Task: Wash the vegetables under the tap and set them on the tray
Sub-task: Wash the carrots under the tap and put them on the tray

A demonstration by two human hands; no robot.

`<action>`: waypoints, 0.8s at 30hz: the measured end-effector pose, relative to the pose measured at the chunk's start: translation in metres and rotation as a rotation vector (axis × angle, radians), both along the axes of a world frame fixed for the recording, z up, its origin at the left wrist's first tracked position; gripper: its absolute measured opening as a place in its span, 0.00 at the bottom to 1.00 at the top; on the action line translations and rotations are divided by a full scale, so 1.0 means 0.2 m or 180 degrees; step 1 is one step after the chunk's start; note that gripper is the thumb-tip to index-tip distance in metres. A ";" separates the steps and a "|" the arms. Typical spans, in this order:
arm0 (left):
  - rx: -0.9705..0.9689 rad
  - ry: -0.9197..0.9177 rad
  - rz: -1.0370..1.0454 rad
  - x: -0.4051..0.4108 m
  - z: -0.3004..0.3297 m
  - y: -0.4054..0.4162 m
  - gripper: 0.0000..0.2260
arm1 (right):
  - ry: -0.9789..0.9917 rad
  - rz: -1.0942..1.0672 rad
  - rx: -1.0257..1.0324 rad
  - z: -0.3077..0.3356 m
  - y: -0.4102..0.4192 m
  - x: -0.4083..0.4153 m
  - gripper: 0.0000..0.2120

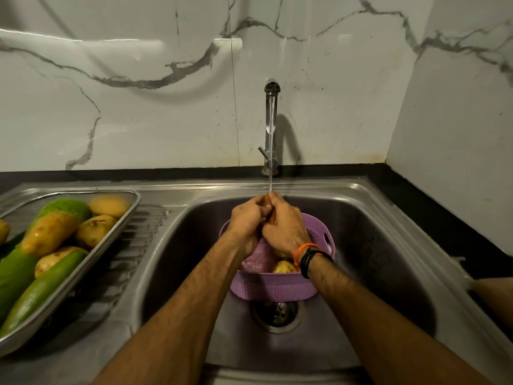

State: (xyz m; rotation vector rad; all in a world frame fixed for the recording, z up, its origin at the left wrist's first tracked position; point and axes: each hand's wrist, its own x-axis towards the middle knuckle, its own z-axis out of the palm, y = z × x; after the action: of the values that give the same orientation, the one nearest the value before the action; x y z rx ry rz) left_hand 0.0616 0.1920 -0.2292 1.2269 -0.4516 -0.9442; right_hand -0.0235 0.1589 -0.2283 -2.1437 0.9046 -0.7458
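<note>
Both forearms reach over the sink (388, 218). On the drainboard at left, the tray (83, 262) already holds washed potatoes and green gourds. At centre, left hand (247, 218) and right hand (286, 226) clamp together round 1 orange-brown vegetable (271, 215) under the tap (271, 120) stream, above a purple basket (277, 287) with at least 1 potato (284, 266) unwashed. Nothing blocks the way to the tray.

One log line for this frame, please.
phase: washing | hands: left hand and right hand grip carrot under tap | tray: potatoes, cucumbers
</note>
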 end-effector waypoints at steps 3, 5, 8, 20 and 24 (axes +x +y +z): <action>0.0047 -0.0084 0.0161 -0.02 0.01 0.00 0.15 | -0.0016 0.0034 -0.0004 0.00 0.01 0.00 0.26; 0.0042 -0.0119 0.0427 -0.02 0.02 0.01 0.15 | 0.0036 0.0036 -0.0099 0.00 0.02 0.00 0.27; 0.0047 -0.0098 0.0477 -0.04 0.03 0.02 0.13 | 0.0252 0.0099 -0.0040 0.02 0.02 0.02 0.34; 0.0092 0.0095 0.0296 -0.03 0.02 0.01 0.12 | 0.0156 -0.0072 -0.0020 0.04 0.01 -0.04 0.27; 0.0068 0.0216 0.0490 0.00 0.02 0.00 0.12 | -0.0069 -0.0248 -0.0219 0.02 0.02 -0.03 0.21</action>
State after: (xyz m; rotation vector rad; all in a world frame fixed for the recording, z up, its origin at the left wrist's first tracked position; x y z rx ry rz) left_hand 0.0610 0.1914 -0.2260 1.2270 -0.2895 -0.8579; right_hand -0.0286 0.1620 -0.2245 -2.1662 0.9686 -0.8485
